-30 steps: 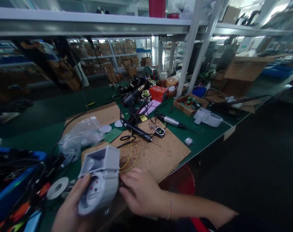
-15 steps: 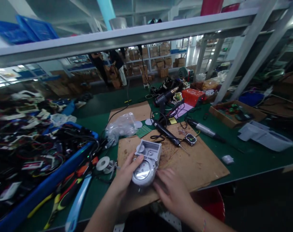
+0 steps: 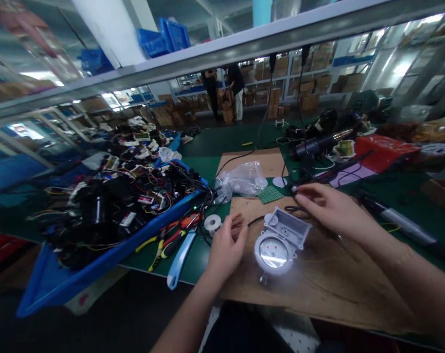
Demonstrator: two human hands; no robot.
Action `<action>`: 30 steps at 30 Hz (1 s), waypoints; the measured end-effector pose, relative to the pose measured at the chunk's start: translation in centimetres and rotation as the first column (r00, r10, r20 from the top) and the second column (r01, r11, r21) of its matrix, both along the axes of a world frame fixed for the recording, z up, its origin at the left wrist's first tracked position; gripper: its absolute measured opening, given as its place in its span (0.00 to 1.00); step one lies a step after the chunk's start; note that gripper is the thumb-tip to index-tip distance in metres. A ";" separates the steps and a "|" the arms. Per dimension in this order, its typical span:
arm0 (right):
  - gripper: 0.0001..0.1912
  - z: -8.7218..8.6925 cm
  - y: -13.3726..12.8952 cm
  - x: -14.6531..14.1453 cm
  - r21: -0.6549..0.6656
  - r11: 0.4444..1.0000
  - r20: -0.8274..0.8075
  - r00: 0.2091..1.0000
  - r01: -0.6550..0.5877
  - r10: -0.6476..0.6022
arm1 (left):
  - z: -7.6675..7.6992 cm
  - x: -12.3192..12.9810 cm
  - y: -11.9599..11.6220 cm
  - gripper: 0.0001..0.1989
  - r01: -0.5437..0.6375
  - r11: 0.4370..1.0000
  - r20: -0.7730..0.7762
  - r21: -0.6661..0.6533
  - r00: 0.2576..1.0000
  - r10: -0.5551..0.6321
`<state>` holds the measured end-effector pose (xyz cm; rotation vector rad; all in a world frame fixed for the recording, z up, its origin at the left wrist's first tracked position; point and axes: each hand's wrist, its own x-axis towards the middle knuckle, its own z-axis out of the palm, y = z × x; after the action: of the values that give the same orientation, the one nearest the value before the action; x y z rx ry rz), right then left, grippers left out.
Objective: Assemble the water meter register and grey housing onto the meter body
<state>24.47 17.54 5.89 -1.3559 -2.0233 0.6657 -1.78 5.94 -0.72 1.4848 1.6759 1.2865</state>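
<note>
as it lies, grey housing window-up

My bench is green-topped. On it: 1 blue bin of wired parts at left, 2 cardboard sheets, pliers, tape roll, clear bag, small green board, red box.

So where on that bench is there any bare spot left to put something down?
The brown cardboard sheet is bare on its near stretch, between the grey housing and the bench edge, under the right hand. A smaller cardboard piece behind the plastic bag is also open. The blue tray of wiring, the pliers beside the left hand and the far cables are crowded.
</note>
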 end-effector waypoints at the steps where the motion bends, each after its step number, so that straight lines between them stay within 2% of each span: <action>1: 0.26 0.1 2.6 -1.5 -0.018 0.996 0.085 0.992 -0.088 0.089 | -0.6 0.2 -0.1 0.17 -0.005 1.000 -0.035 0.019 0.999 0.006; 3: 0.26 -0.5 7.0 -4.8 -0.048 0.982 0.125 0.975 -0.180 0.185 | -1.7 0.4 -0.2 0.16 -0.032 0.998 -0.096 0.059 0.995 0.038; 5: 0.24 -1.5 10.2 -8.1 -0.080 0.957 0.139 0.948 -0.279 0.288 | -2.6 0.3 -0.3 0.15 -0.074 0.992 -0.143 0.098 0.986 0.088; 8: 0.16 -2.1 13.2 -12.0 -0.097 0.917 0.106 0.912 -0.386 0.395 | -3.5 -0.3 -0.4 0.14 -0.122 0.984 -0.193 0.133 0.970 0.147; 10: 0.16 -1.3 14.7 -13.7 -0.063 0.910 0.052 0.910 -0.409 0.412 | -3.8 -0.6 -0.4 0.14 -0.114 0.984 -0.239 0.137 0.960 0.144; 13: 0.20 1.3 16.7 -15.4 0.007 0.922 -0.033 0.921 -0.387 0.387 | -3.8 -0.6 -0.3 0.16 -0.059 0.990 -0.317 0.128 0.943 0.097; 17: 0.17 5.1 18.1 -16.5 0.040 0.921 -0.056 0.920 -0.387 0.389 | -3.6 -0.4 -0.2 0.17 -0.023 0.993 -0.375 0.116 0.925 0.066; 21: 0.18 8.8 17.4 -16.8 0.130 0.928 -0.020 0.935 -0.349 0.354 | -3.6 -0.3 -0.1 0.18 -0.011 0.994 -0.401 0.111 0.915 0.054; 26: 0.40 14.3 15.7 -16.1 0.304 0.934 0.000 0.981 -0.187 0.196 | -3.8 -0.4 -0.1 0.19 -0.002 0.993 -0.416 0.117 0.908 0.051; 30: 0.39 18.0 15.5 -14.8 0.392 0.918 -0.081 0.992 -0.059 0.099 | -3.9 -0.4 -0.2 0.19 -0.004 0.993 -0.429 0.116 0.902 0.054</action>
<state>9.69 33.02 23.93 -0.9922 -2.0051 0.3299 -2.19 5.75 -4.66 1.9304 1.9290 1.1374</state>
